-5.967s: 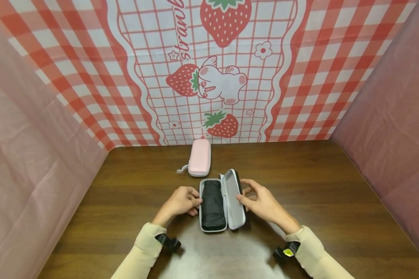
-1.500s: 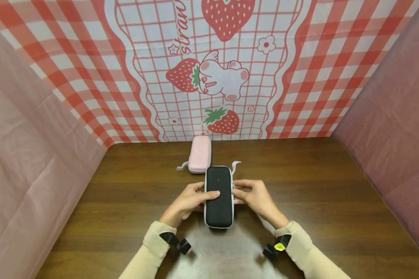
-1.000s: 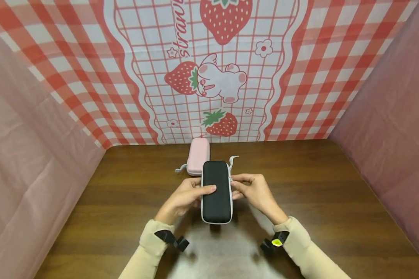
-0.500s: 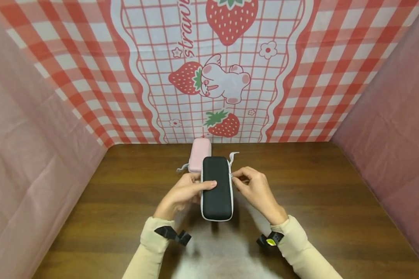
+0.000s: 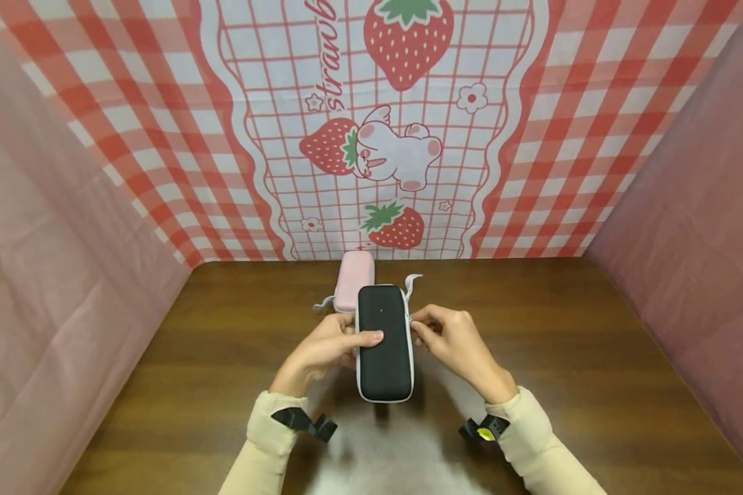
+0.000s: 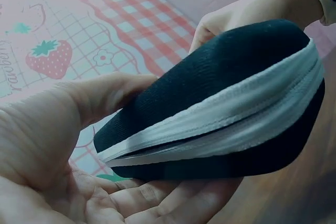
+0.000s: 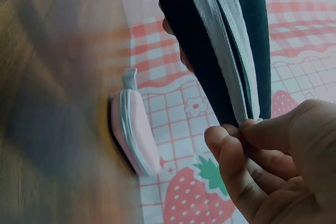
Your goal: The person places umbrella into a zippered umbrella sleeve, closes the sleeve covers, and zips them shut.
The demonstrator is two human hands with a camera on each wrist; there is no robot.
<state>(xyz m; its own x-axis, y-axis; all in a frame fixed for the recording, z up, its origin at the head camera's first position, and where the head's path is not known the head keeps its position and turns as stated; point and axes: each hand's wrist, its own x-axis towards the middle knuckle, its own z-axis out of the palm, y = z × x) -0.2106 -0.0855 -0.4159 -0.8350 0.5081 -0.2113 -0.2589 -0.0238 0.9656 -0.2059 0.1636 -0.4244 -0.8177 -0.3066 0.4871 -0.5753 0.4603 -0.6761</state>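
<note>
A black hard-shell case [image 5: 384, 364] with light grey zipper tape is held above the table, lid folded over. My left hand [image 5: 322, 350] grips its left side, thumb across the top and fingers underneath. In the left wrist view the case [image 6: 210, 77] shows its zipper side, with a thin dark gap between the tape halves. My right hand [image 5: 461, 344] pinches the zipper pull [image 7: 251, 122] between thumb and forefinger, at the right edge toward the far end. A similar gap runs along the tape in the right wrist view. A grey strap [image 5: 411, 283] sticks out at the far right corner.
A pink zip case [image 5: 356, 275] with a grey strap lies behind the black one, partly overlapped by it in the head view. The brown wooden table [image 5: 532, 316] ends at a strawberry-print cloth [image 5: 402, 165]. Pink fabric [image 5: 56, 227] hangs at both sides.
Six seconds ago the black case lay opened on the table with a dark item inside. It has since been folded together and lifted; the right hand has come to its zipper pull.
</note>
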